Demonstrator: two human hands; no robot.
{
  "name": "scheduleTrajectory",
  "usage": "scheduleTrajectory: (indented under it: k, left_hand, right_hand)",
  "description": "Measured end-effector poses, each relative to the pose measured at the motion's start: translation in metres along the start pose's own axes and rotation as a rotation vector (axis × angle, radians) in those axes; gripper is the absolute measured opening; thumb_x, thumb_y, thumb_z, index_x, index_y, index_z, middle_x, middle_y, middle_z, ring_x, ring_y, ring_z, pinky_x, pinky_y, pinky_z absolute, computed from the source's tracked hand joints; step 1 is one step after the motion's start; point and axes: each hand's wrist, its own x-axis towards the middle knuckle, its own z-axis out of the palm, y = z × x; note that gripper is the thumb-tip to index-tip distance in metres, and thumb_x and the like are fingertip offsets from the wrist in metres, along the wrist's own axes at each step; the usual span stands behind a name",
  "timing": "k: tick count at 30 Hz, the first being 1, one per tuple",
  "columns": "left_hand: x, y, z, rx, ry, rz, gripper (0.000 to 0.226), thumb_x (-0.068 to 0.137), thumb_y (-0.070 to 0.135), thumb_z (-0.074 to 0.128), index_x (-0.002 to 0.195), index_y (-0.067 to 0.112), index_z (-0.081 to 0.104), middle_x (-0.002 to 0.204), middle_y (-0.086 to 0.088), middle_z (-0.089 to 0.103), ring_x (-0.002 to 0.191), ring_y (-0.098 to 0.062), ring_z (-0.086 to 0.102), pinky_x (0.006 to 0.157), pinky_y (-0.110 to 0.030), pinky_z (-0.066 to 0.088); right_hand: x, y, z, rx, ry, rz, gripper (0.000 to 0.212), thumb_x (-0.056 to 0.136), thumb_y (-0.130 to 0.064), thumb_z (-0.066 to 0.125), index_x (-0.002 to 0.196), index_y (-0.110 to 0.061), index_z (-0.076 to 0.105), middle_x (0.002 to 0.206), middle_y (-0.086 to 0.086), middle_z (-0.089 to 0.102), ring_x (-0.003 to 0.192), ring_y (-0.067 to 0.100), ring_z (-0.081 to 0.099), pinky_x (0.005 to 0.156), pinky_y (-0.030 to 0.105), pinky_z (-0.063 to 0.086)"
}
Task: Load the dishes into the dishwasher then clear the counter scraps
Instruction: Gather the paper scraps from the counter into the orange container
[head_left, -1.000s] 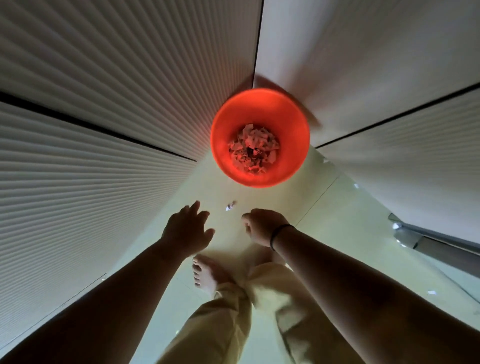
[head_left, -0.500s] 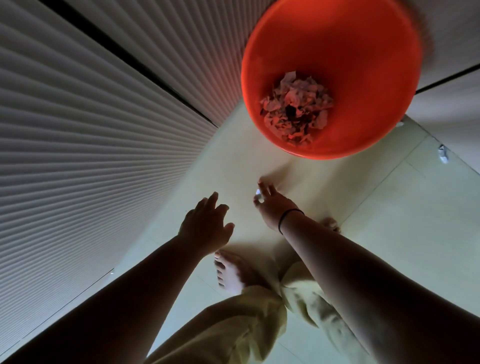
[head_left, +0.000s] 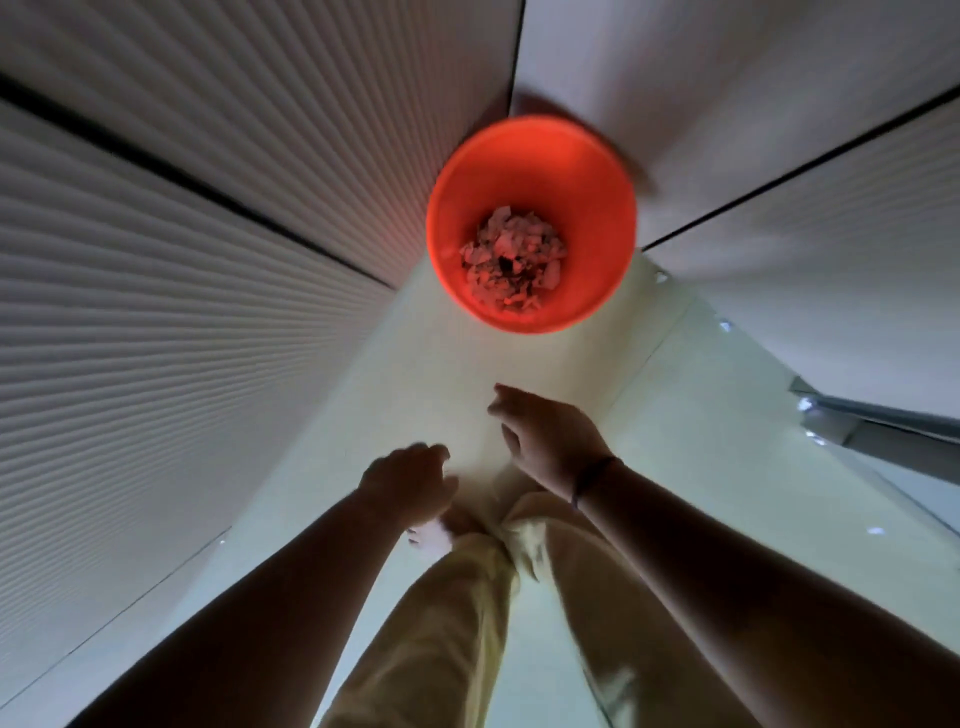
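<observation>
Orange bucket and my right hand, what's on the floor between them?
In the head view, only bare pale floor lies between the orange bucket and the right hand; no scrap shows there.

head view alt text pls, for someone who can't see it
An orange bucket holding a pile of paper scraps stands on a pale floor in a corner between ribbed cabinet fronts. Below it, the person's left hand and right hand reach toward it, both blurred, above tan trousers.

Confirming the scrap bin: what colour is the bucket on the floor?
Bright orange-red bucket, seen in the head view.
</observation>
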Motion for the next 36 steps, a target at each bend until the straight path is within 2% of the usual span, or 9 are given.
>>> scheduleTrajectory:
  k: [3,8,11,19,25,27,29,32,36]
  left_hand:
    - [-0.033,0.021,-0.02,-0.028,-0.026,0.035,0.048,0.093,0.045,0.042,0.135,0.023,0.045,0.136,-0.006,0.053,0.123,-0.026,0.051,0.101,-0.037,0.042]
    - [-0.062,0.042,-0.066,-0.156,0.033,0.007,0.049,0.09,0.051,0.044,0.133,0.026,0.047,0.136,-0.004,0.054,0.123,-0.023,0.05,0.098,-0.033,0.041]
    - [-0.083,0.046,-0.097,-0.197,0.09,-0.017,0.05,0.09,0.054,0.044,0.132,0.027,0.048,0.138,-0.003,0.053,0.125,-0.023,0.049,0.099,-0.034,0.041]
    - [-0.254,0.051,-0.171,-0.228,0.255,0.128,0.045,0.092,0.054,0.048,0.128,0.026,0.051,0.128,0.002,0.058,0.115,-0.017,0.054,0.09,-0.026,0.041]
    - [-0.398,0.096,-0.246,-0.52,0.564,0.46,0.007,0.089,0.034,0.059,0.091,0.029,0.063,0.096,0.007,0.068,0.074,0.014,0.057,0.074,-0.013,0.046]
    - [-0.431,0.103,-0.27,-0.549,0.684,0.543,0.006,0.089,0.031,0.06,0.091,0.028,0.064,0.094,0.01,0.068,0.074,0.014,0.057,0.07,-0.007,0.043]
    - [-0.457,0.094,-0.296,-0.494,0.84,0.575,0.022,0.089,0.038,0.058,0.104,0.025,0.066,0.102,0.011,0.066,0.092,0.002,0.059,0.082,-0.014,0.044]
    - [-0.48,0.059,-0.331,-0.408,1.045,0.523,0.028,0.088,0.047,0.053,0.108,0.031,0.065,0.106,0.016,0.062,0.099,-0.001,0.056,0.088,-0.023,0.045]
    - [-0.475,-0.001,-0.365,-0.317,1.32,0.274,0.03,0.09,0.048,0.053,0.113,0.032,0.062,0.117,0.013,0.061,0.113,-0.009,0.053,0.098,-0.026,0.039]
  right_hand:
    - [-0.025,-0.022,-0.065,0.08,0.295,-0.042,0.027,0.069,0.006,0.074,0.091,-0.011,0.076,0.107,0.008,0.073,0.096,0.021,0.07,0.065,0.039,0.061]
    - [-0.019,-0.036,-0.147,0.004,0.304,0.069,0.04,0.085,-0.009,0.061,0.122,-0.024,0.066,0.144,0.009,0.048,0.105,0.032,0.065,0.073,0.042,0.057]
    - [-0.037,-0.043,-0.175,0.006,0.367,0.099,0.043,0.082,-0.008,0.065,0.123,-0.021,0.064,0.137,0.012,0.055,0.105,0.032,0.065,0.073,0.041,0.056]
    - [-0.15,-0.103,-0.268,-0.365,0.044,0.278,0.067,0.09,-0.036,0.046,0.151,-0.021,0.023,0.151,0.006,0.034,0.139,0.028,0.029,0.112,0.037,0.029]
    - [-0.198,-0.201,-0.364,-0.491,0.408,0.107,0.067,0.054,-0.034,0.081,0.116,-0.014,0.066,0.106,0.007,0.068,0.103,0.036,0.065,0.083,0.046,0.055]
    - [-0.198,-0.226,-0.392,-0.482,0.541,0.061,0.065,0.051,-0.036,0.085,0.111,-0.015,0.07,0.103,0.004,0.07,0.102,0.034,0.067,0.08,0.045,0.057]
    - [-0.191,-0.247,-0.422,-0.474,0.615,0.0,0.064,0.061,-0.037,0.079,0.12,-0.016,0.064,0.116,0.004,0.066,0.115,0.034,0.06,0.09,0.045,0.052]
    - [-0.168,-0.264,-0.46,-0.446,0.563,-0.044,0.062,0.088,-0.043,0.051,0.145,-0.023,0.035,0.147,-0.002,0.038,0.144,0.026,0.023,0.117,0.04,0.022]
    - [-0.117,-0.275,-0.502,-0.44,0.574,-0.108,0.064,0.093,-0.054,0.039,0.149,-0.028,0.023,0.154,-0.005,0.028,0.147,0.02,0.012,0.12,0.036,0.014]
